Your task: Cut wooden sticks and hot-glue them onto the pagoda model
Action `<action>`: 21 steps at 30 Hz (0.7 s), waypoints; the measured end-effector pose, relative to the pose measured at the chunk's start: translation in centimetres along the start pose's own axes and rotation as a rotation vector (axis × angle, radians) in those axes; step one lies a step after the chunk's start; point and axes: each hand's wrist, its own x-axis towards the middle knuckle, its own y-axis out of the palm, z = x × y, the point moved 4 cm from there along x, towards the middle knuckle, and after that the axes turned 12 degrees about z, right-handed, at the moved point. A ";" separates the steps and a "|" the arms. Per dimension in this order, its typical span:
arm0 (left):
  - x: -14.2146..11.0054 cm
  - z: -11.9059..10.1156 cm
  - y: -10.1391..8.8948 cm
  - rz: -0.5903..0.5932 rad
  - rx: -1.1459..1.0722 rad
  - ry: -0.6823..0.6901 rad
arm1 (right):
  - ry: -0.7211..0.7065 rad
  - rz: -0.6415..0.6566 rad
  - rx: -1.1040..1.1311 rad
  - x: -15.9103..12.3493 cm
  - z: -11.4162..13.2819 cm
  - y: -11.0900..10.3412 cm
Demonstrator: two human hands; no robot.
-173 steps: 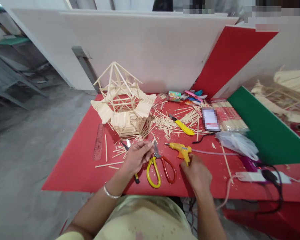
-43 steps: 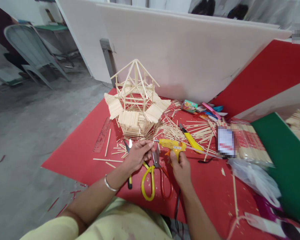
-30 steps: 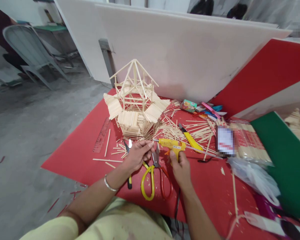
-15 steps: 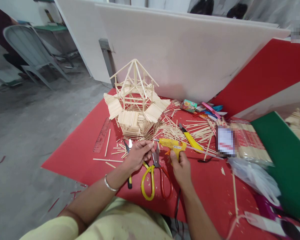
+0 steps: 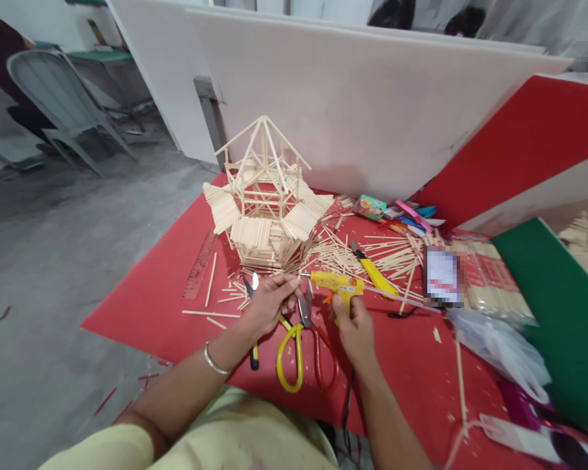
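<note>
Gripping the yellow glue gun (image 5: 337,282) by its handle, our right hand (image 5: 355,333) has its fingers wrapped closed, with the nozzle pointing left. Our left hand (image 5: 273,301) is just beside the nozzle, its fingers pinched together on a small pale piece (image 5: 300,279), which is mostly hidden, so we cannot tell its full shape. The glue gun is above the near middle of the red surface (image 5: 161,287), and beyond our hands, a little to the left, the stick structure (image 5: 264,215) stands upright with its open, pointed frame on top. Between and below our hands we see scissors (image 5: 305,313) with one yellow and one red handle, lying open, and a black-and-yellow tool (image 5: 255,356) partly under our left hand. To the left of the structure lies a clear ruler (image 5: 198,267); to its right we have a pile of loose sticks (image 5: 333,251) with a yellow cutter (image 5: 378,279) across it. Farther right are packed sticks (image 5: 492,277) and, nearer, a crumpled plastic bag (image 5: 500,349)
</note>
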 end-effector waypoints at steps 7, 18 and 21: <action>0.0 -0.2 -0.3 -0.030 0.098 0.041 | 0.003 0.011 -0.027 -0.1 0.2 -0.1; -0.5 -0.3 -0.6 -0.085 0.364 0.057 | -0.010 -0.015 -0.066 -0.2 0.5 -0.2; -0.5 -0.3 -0.6 -0.097 0.435 0.061 | -0.005 -0.022 -0.076 -0.2 0.4 -0.2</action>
